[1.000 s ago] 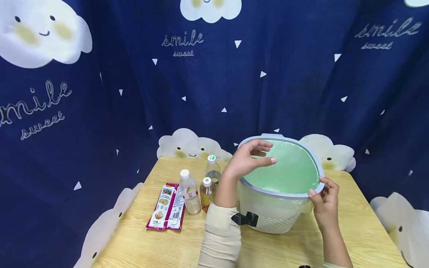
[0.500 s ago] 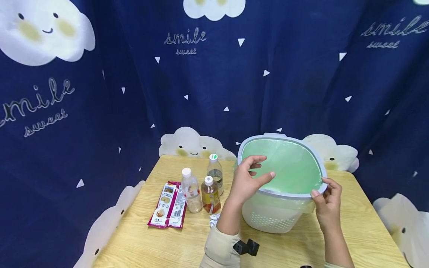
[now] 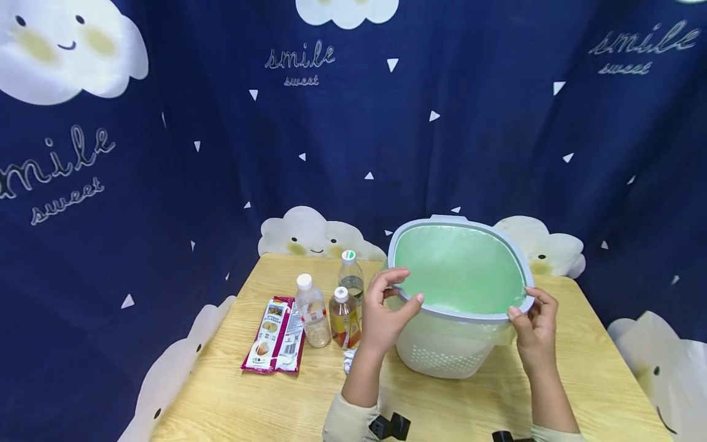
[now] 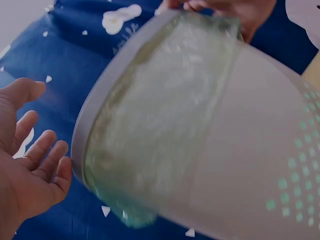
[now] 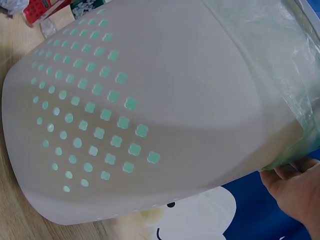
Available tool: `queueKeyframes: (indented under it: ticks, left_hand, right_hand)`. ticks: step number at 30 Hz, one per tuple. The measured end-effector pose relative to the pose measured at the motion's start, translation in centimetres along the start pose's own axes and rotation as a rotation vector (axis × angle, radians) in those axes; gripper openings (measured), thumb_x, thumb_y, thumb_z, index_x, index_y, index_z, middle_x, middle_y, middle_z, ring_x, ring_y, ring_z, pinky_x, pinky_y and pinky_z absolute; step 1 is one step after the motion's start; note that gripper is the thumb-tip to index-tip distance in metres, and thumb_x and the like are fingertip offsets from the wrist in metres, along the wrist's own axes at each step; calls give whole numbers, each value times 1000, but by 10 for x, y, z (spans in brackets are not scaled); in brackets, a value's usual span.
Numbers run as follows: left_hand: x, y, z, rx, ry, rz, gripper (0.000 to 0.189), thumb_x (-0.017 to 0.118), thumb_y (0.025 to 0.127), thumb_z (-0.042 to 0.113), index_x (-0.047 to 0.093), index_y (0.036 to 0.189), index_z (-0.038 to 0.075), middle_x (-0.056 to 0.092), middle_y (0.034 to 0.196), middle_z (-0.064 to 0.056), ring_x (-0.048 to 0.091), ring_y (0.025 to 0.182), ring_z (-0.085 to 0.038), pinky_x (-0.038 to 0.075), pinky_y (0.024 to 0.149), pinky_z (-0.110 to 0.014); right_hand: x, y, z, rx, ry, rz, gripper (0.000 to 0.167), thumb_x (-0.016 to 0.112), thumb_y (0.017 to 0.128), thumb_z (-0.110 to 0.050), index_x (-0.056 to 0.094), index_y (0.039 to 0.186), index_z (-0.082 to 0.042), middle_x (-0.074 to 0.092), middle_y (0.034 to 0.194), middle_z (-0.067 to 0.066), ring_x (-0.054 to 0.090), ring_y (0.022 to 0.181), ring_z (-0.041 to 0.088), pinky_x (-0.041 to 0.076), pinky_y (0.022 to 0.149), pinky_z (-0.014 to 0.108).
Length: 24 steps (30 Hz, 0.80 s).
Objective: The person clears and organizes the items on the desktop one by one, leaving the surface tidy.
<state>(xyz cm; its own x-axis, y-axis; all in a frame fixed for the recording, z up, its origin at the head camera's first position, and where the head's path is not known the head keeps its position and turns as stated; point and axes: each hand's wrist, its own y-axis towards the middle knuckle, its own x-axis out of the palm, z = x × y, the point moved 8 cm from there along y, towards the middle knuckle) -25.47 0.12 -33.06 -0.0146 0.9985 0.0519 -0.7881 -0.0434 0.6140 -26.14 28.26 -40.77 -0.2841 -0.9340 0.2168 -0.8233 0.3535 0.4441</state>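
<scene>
A pale plastic trash bin (image 3: 442,359) with rows of small holes low on its side stands on the table, lined with a green plastic bag (image 3: 464,264). A grey rim ring (image 3: 405,230) circles its top, and the bag's edge hangs outside below it. My right hand (image 3: 538,337) pinches the rim at the right front corner, thumb on top; in the right wrist view its fingers meet the bag's overhang. At the left front of the rim is my left hand (image 3: 383,322), thumb and fingers spread. The left wrist view shows its little finger close beside the ring, gripping nothing.
Left of the bin stand a clear bottle (image 3: 313,319), an amber drink bottle (image 3: 345,322) and another clear bottle (image 3: 351,276) behind. Beside them lies a purple-and-white snack packet (image 3: 270,337). Crumpled white paper (image 3: 349,359) lies near my left forearm. A blue curtain (image 3: 331,135) hangs behind the table.
My left hand has drawn back from above the bag's opening, down and left to the rim's left front. The right hand keeps its hold on the right corner.
</scene>
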Motion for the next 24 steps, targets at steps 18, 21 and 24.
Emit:
queueKeyframes:
  ticks: [18,21,24]
  left_hand:
    - [-48,-39,-30,-155,161,31,39,73,72,-4,61,108,-1,58,110,-15,53,99,-32,42,81,-41]
    - [-54,-49,-47,-200,165,42,37,73,72,-4,61,107,-1,59,107,-13,54,97,-29,43,80,-40]
    - [-63,-60,-64,-245,152,75,37,73,72,-6,61,107,0,59,105,-9,54,96,-27,45,80,-37]
  right_hand:
    - [0,-2,-1,19,-31,7,48,49,81,4,39,128,-4,41,115,13,44,94,18,43,70,13]
    - [0,-1,-1,16,-23,4,48,49,81,5,39,127,-4,41,115,15,44,94,18,43,71,13]
    - [0,-1,-1,14,-16,4,48,49,82,5,39,127,-4,41,114,15,44,93,18,43,71,13]
